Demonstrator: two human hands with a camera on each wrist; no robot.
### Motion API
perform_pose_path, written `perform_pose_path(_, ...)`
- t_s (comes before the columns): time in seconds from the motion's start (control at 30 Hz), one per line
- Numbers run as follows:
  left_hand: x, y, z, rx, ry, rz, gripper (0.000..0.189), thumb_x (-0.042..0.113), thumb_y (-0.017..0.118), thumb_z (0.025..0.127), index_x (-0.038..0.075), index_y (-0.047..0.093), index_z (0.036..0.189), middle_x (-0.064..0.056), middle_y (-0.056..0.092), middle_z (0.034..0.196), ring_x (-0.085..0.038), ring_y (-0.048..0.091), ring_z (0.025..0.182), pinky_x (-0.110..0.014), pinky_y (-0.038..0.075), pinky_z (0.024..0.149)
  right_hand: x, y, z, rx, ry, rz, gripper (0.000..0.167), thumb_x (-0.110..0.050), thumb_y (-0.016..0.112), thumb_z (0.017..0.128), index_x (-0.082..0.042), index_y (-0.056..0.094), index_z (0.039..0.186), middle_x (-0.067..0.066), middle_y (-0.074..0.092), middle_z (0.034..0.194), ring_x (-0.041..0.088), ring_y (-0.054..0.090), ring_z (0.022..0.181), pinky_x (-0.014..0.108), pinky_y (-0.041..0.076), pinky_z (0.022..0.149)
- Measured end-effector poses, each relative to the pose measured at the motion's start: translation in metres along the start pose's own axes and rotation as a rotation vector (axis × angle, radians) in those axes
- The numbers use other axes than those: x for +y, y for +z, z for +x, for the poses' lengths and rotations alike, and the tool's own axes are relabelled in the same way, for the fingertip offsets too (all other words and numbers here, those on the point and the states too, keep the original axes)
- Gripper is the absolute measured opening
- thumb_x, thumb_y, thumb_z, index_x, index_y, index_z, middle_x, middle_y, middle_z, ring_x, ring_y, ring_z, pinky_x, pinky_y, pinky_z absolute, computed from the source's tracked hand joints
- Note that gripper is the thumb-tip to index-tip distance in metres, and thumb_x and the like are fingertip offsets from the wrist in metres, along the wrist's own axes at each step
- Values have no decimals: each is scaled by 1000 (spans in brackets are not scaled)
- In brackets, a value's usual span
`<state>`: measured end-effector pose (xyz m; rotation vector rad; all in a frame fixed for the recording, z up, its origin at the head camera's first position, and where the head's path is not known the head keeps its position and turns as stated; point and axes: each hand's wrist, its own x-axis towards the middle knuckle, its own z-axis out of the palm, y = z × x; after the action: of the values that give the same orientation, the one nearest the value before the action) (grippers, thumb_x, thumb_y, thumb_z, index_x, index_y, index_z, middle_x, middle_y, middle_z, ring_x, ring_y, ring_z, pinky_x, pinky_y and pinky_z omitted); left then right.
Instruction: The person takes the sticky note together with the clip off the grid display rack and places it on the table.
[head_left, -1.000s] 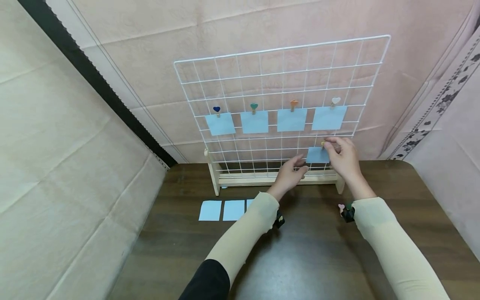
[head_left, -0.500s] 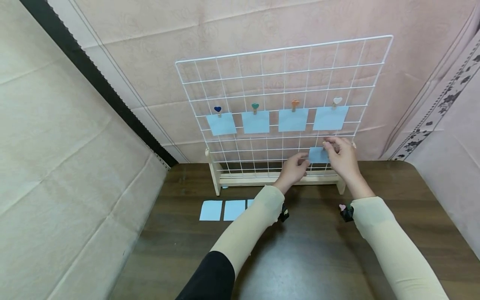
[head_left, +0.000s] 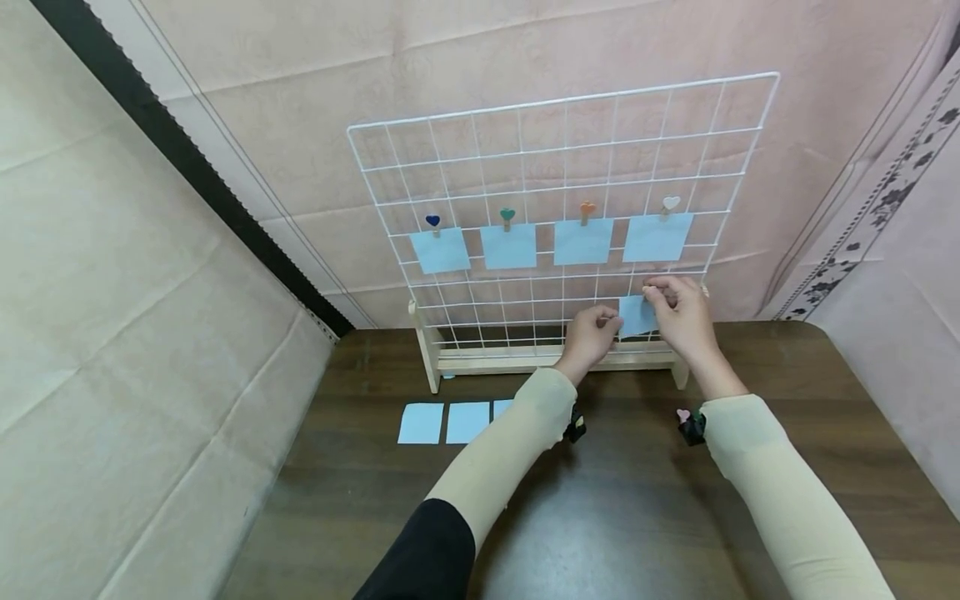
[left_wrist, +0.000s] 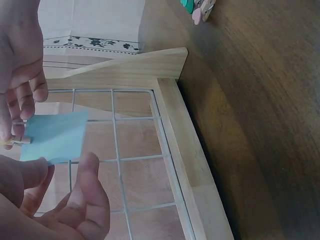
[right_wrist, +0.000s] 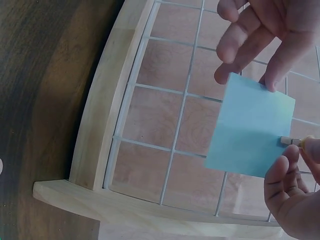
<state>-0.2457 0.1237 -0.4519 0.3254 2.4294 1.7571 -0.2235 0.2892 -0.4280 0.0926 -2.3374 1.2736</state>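
A light blue square paper note (head_left: 636, 317) is in front of the lower right part of a white wire grid (head_left: 566, 101). My left hand (head_left: 588, 337) pinches the note's left edge between thumb and finger. With my right hand (head_left: 684, 321) I pinch a small wooden clothespin (right_wrist: 291, 141) with a yellow tip, whose jaws are on the note's upper edge. The right wrist view shows the note (right_wrist: 252, 127) slightly tilted, close to the wires. Whether the clothespin also grips a wire cannot be made out.
Several blue notes hang in a row above, under heart-topped clothespins such as the green one (head_left: 507, 215). More notes (head_left: 421, 423) lie on the brown table (head_left: 600, 517). Loose clothespins (left_wrist: 197, 15) lie by my right wrist. A wooden base (head_left: 491, 364) holds the grid.
My left hand has moved slightly right and its fingers have closed on the note's left edge. The note has shifted a little to the right; the right hand stays at the clothespin.
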Motion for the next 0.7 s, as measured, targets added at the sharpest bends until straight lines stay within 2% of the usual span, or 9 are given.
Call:
perform_pose_path(0.1, 3, 0, 1, 11, -16, 6, 20, 20, 63, 109, 8, 73, 122, 0, 72, 95, -34, 77, 86, -24, 48, 53, -1, 1, 0, 16, -4, -3, 28, -15, 58, 110, 7, 71, 122, 24, 59, 115, 19, 51, 92, 27, 42, 78)
perform_pose_path(0.2, 5, -1, 0, 13, -16, 22, 20, 19, 62, 109, 7, 72, 122, -1, 72, 94, -36, 77, 87, -24, 48, 54, -1, 2, 1, 39, -13, -7, 26, -13, 60, 109, 7, 72, 120, 23, 59, 113, 16, 50, 92, 25, 41, 79)
perform_pose_path(0.37, 8, -1, 0, 16, -9, 34, 21, 20, 62, 109, 7, 71, 122, -3, 73, 100, -33, 77, 87, -25, 51, 57, -3, 1, 0, 59, -17, -9, 26, -14, 61, 108, 6, 73, 120, 22, 59, 110, 14, 49, 91, 26, 40, 79)
perform_pose_path(0.53, 7, -1, -1, 15, -22, 62, 22, 22, 60, 110, 9, 70, 125, -5, 73, 112, -29, 78, 88, -25, 54, 61, -5, 0, -1, 52, 11, -12, 29, -18, 60, 110, 5, 73, 122, 21, 59, 115, 17, 52, 95, 25, 41, 81)
perform_pose_path(0.7, 3, -3, -2, 15, -28, 83, 22, 23, 58, 111, 11, 70, 125, -3, 72, 113, -27, 78, 87, -26, 54, 63, -6, -2, -3, 42, 41, -17, 33, -23, 58, 111, 3, 72, 125, 21, 59, 120, 21, 55, 101, 24, 43, 84)
